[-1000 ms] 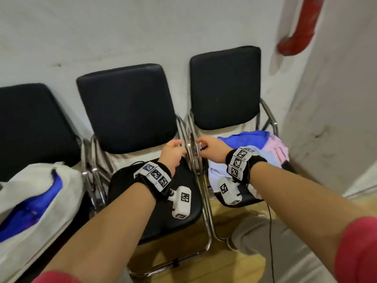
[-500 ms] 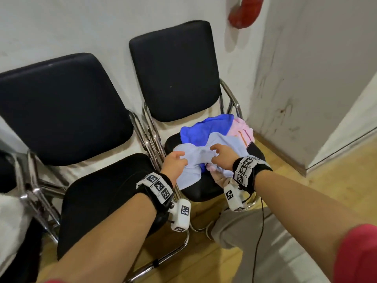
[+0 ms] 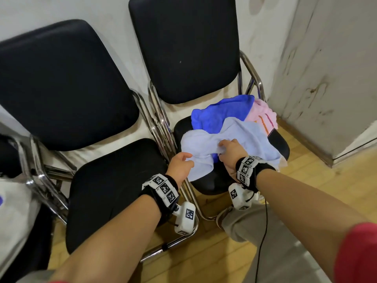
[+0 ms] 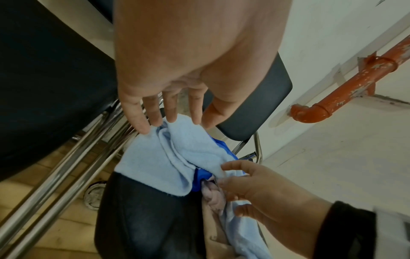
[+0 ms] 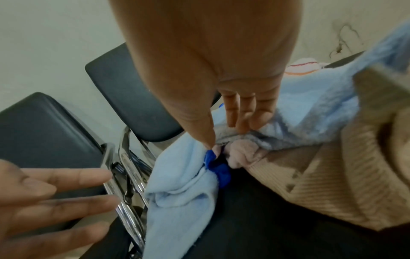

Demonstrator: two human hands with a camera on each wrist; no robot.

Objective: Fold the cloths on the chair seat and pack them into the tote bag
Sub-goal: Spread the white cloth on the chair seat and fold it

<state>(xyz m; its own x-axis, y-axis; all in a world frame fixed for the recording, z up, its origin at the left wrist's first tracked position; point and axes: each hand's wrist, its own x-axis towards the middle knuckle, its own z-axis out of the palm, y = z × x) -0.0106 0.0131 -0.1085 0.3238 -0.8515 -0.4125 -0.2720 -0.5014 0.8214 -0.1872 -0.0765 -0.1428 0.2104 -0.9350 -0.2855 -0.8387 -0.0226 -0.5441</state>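
A pile of cloths lies on the right chair's seat point(image 3: 206, 186). A light blue cloth point(image 3: 240, 137) is on top, over a dark blue cloth point(image 3: 216, 114), a pink striped cloth point(image 3: 263, 116) and a beige ribbed cloth point(image 5: 321, 175). My right hand point(image 3: 223, 149) pinches a bunched fold of the light blue cloth point(image 5: 182, 175) between thumb and fingers point(image 5: 241, 121). My left hand point(image 3: 188, 160) has straight fingers point(image 4: 170, 112) whose tips touch the light blue cloth's point(image 4: 159, 157) left edge. A bit of the white tote bag point(image 3: 14, 213) shows at far left.
A second black chair point(image 3: 114, 180) with a bare seat stands left of the cloth chair, their chrome frames point(image 3: 161, 127) side by side. A stained wall corner point(image 3: 318, 78) closes in on the right. An orange pipe point(image 4: 346, 84) runs along the wall. The floor is wood.
The view swung right onto the cloth chair. Both hands moved from the chair frames to the cloth pile, and my right hand took hold of the light blue cloth.
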